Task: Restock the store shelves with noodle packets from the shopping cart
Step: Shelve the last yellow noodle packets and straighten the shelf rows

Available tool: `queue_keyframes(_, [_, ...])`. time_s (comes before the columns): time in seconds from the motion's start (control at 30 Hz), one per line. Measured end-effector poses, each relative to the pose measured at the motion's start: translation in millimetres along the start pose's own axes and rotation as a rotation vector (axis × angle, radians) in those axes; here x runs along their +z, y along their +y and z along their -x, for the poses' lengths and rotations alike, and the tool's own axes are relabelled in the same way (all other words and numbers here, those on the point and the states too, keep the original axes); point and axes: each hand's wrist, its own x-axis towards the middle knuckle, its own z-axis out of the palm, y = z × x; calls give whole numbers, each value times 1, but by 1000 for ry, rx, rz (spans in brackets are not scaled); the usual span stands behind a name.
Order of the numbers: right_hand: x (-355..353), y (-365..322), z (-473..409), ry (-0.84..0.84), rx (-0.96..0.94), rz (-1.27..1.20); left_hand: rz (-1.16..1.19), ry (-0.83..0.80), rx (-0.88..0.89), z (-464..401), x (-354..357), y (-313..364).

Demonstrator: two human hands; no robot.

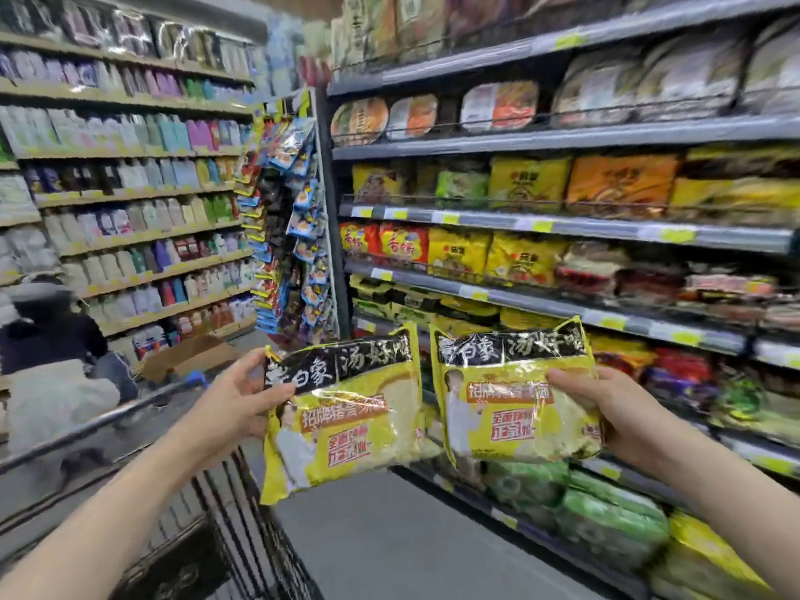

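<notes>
Head view: noodle packets (346,409) in hands (236,398).

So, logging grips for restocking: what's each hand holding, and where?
Left hand grips one yellow noodle packet by its left edge; right hand grips another yellow noodle packet by its right edge.

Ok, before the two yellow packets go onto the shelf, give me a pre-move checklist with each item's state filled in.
1. Left hand grips the left packet by its left edge: ok.
2. Right hand grips the right packet by its right edge: ok.
3. Both packets are the same yellow and black product: ok.
4. Packets are clear of the shopping cart, held up facing the noodle shelves: ok.
5. Matching yellow stock on the shelves to mark the slot: cannot tell, labels are blurred.
6. Free space at the target slot: cannot tell.
</notes>
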Motion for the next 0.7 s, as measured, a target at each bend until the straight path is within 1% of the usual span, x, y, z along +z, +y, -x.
queue_keyframes(0.1, [-58,1,39,166,-12,-16,-12,-187,24,-29,67,2])
queue_keyframes(0.27, [-151,0,111,439,-31,-12,-52,-415,26,-70,185,-1])
queue_keyframes(0.4, [-219,-1,172,619,-55,-34,-47,-571,36,-77,296,9])
queue_keyframes(0.5, [-269,0,213,724,-71,-53,-37,-691,26,-65,382,19])
queue_keyframes(0.57, [-302,1,237,785,-77,-56,-20,-791,64,-58,433,25])
queue_keyframes(0.7, [-364,-1,279,877,-81,-51,-4,-875,31,-52,530,27])
